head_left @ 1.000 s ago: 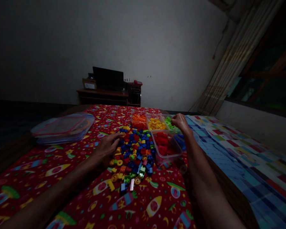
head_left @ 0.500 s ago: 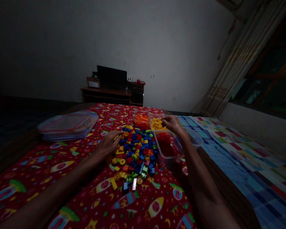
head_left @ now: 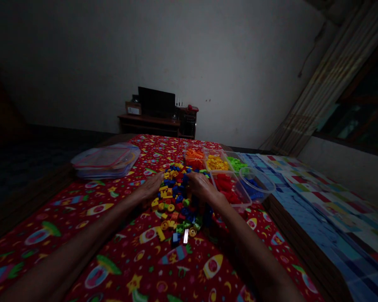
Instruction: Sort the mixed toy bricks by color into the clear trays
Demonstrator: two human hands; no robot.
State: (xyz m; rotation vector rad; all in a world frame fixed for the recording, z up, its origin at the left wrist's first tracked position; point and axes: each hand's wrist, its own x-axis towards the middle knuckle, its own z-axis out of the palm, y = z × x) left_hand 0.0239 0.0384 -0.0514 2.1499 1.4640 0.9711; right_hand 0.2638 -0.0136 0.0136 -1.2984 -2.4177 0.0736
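Note:
A loose heap of building blocks [head_left: 173,195] in blue, yellow, green, red and orange lies on the red patterned cloth. My left hand [head_left: 151,185] rests against the heap's left edge, its fingers stretched towards yellow and blue pieces. From the right, my right hand [head_left: 201,185] reaches down over the heap; its fingertips are in shadow, so any block in them is hidden. Beside it stands a clear box of red blocks [head_left: 228,187]. Behind are boxes of orange blocks [head_left: 195,157], yellow blocks [head_left: 217,162] and green blocks [head_left: 236,163]. A round tub [head_left: 272,186] contains blue blocks [head_left: 254,191].
Stacked clear lids [head_left: 105,161] lie on the cloth [head_left: 113,226] at the left. A dark wooden edge [head_left: 299,239] runs along the right, beside a blue checked cover [head_left: 327,235]. At the wall stands a desk [head_left: 149,120] with a monitor [head_left: 156,102].
My right hand has moved from above the yellow box down and left to the heap. The green and blue blocks it covered now show. The view has shifted slightly left.

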